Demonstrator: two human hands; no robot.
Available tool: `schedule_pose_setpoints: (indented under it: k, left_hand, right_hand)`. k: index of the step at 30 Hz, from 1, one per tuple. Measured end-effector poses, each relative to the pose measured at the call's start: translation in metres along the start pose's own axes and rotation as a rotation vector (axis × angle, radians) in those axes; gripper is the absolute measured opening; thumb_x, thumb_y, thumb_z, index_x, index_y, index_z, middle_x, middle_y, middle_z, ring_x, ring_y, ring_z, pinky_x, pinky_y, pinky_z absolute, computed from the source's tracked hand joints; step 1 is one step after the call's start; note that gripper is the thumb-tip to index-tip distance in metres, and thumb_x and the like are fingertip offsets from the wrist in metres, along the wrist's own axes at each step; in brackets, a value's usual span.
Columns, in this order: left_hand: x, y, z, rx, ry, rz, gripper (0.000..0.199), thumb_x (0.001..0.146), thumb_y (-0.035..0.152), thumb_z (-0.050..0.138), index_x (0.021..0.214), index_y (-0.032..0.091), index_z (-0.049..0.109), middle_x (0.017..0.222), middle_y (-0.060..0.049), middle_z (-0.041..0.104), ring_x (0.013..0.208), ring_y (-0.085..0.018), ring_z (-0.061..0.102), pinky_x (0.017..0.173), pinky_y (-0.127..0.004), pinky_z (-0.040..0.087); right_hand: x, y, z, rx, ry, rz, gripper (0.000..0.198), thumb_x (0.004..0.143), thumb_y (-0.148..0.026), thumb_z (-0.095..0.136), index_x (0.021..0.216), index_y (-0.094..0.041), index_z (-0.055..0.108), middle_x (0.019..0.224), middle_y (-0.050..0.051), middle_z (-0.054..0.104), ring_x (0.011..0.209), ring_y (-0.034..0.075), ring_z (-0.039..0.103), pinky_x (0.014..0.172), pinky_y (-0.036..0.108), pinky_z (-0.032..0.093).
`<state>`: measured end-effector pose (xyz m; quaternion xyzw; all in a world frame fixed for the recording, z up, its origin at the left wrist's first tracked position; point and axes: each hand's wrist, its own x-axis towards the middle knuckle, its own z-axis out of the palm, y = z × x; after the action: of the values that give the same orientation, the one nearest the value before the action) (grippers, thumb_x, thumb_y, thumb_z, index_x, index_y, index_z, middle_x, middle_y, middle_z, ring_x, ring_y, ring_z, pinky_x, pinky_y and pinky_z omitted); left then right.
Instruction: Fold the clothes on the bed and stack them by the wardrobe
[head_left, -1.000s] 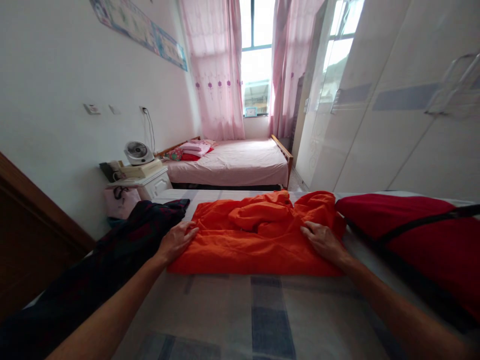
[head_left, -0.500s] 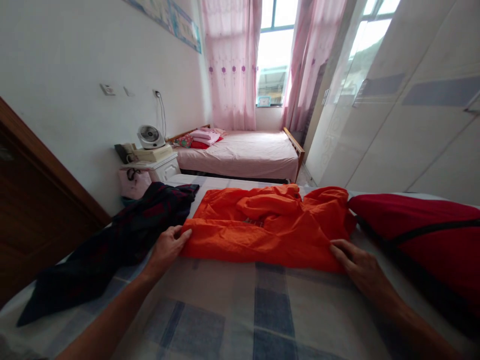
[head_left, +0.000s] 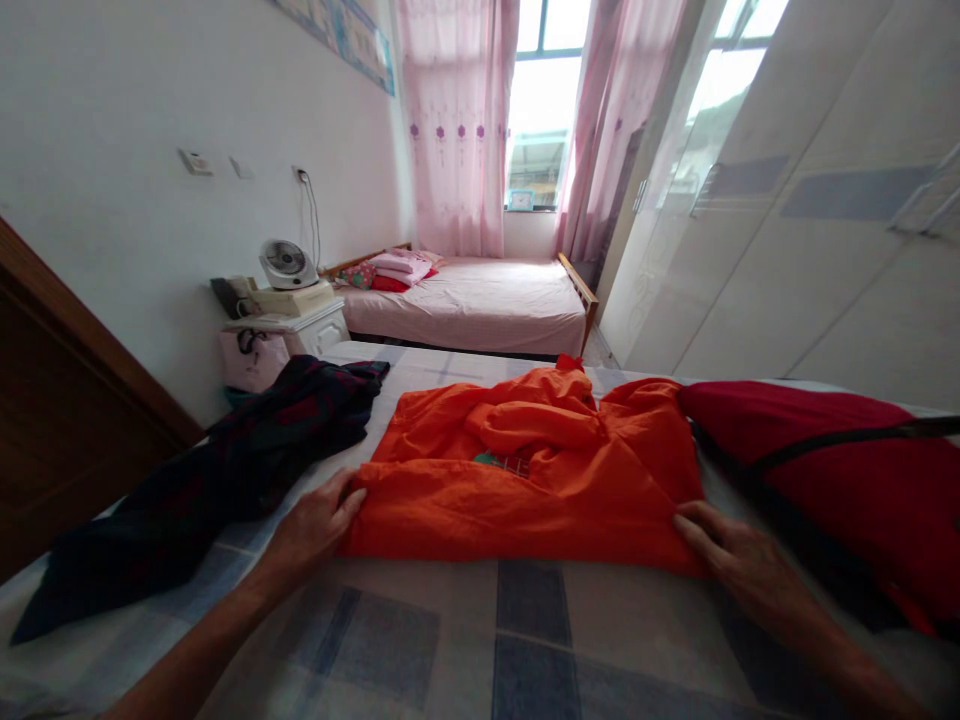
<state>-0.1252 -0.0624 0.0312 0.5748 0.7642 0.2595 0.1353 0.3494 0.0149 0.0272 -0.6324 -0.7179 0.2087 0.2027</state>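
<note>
An orange garment point(head_left: 517, 510) with a small printed patch near its middle is spread crosswise on the checked bedsheet point(head_left: 420, 640). Its near part forms a flat folded band, while the far part lies bunched. My left hand point(head_left: 326, 515) pinches the band's left end between thumb and fingers. At the opposite end, my right hand point(head_left: 731, 545) has its thumb and fingers closed on the cloth near the right corner. Part of the fingers on both hands is hidden by the fabric and by the hands themselves.
Dark plaid clothing point(head_left: 225, 470) lies left of the orange garment. A red item with black trim point(head_left: 832, 440) lies on the right. Beyond stand a pink-covered bed point(head_left: 480, 300), a nightstand point(head_left: 322, 330) with a fan point(head_left: 289, 262), and a white wardrobe point(head_left: 750, 290).
The near edge of the orange garment has come closer to me, and both hands have shifted slightly down with it. More of the printed patch shows. The view has turned a little right.
</note>
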Motion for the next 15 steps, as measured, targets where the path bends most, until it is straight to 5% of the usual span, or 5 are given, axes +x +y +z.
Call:
schedule_pose_setpoints:
  k: [2,4,8,11,15]
  left_hand:
    - [-0.005,-0.008,0.002,0.060,-0.061,-0.034,0.044,0.082,0.047,0.039,0.112,0.019,0.053,0.098,-0.006,0.065,0.087,-0.021,0.062,0.077,-0.030,0.047]
    - [-0.009,-0.003,-0.002,0.161,0.062,0.028,0.049,0.083,0.044,0.039,0.123,0.018,0.048,0.111,-0.008,0.062,0.097,-0.023,0.060,0.084,-0.034,0.047]
    - [-0.015,0.029,-0.006,0.343,0.314,0.473,0.041,0.088,0.035,0.037,0.124,0.020,0.051,0.132,-0.007,0.049,0.122,-0.022,0.045,0.104,-0.037,0.036]
    - [-0.017,0.041,0.012,0.389,0.208,0.655,0.041,0.090,0.037,0.039,0.127,0.025,0.051,0.142,-0.004,0.040,0.132,-0.023,0.034,0.109,-0.041,0.031]
    - [-0.017,0.031,0.043,0.429,-0.020,0.575,0.054,0.087,0.049,0.040,0.137,0.029,0.038,0.145,-0.006,0.036,0.134,-0.027,0.030,0.108,-0.051,0.027]
  right_hand:
    - [-0.003,0.003,0.003,-0.051,0.034,-0.014,0.048,0.080,-0.059,0.036,0.097,-0.021,0.060,0.099,0.006,0.065,0.083,0.021,0.062,0.073,0.031,0.048]
    - [-0.006,-0.005,0.004,-0.127,0.180,-0.071,0.049,0.081,-0.056,0.039,0.111,-0.021,0.056,0.111,0.007,0.061,0.092,0.023,0.061,0.079,0.034,0.048]
    - [-0.011,-0.050,0.005,-0.249,0.356,-0.404,0.042,0.088,-0.046,0.037,0.123,-0.024,0.049,0.128,0.005,0.050,0.115,0.020,0.049,0.097,0.036,0.041]
    - [-0.009,-0.085,0.021,-0.288,0.286,-0.635,0.039,0.091,-0.040,0.038,0.126,-0.026,0.049,0.137,0.000,0.041,0.129,0.018,0.036,0.107,0.035,0.032]
    - [0.008,-0.092,0.063,-0.381,0.037,-0.676,0.048,0.090,-0.044,0.039,0.137,-0.030,0.040,0.146,-0.003,0.027,0.136,0.022,0.023,0.111,0.044,0.025]
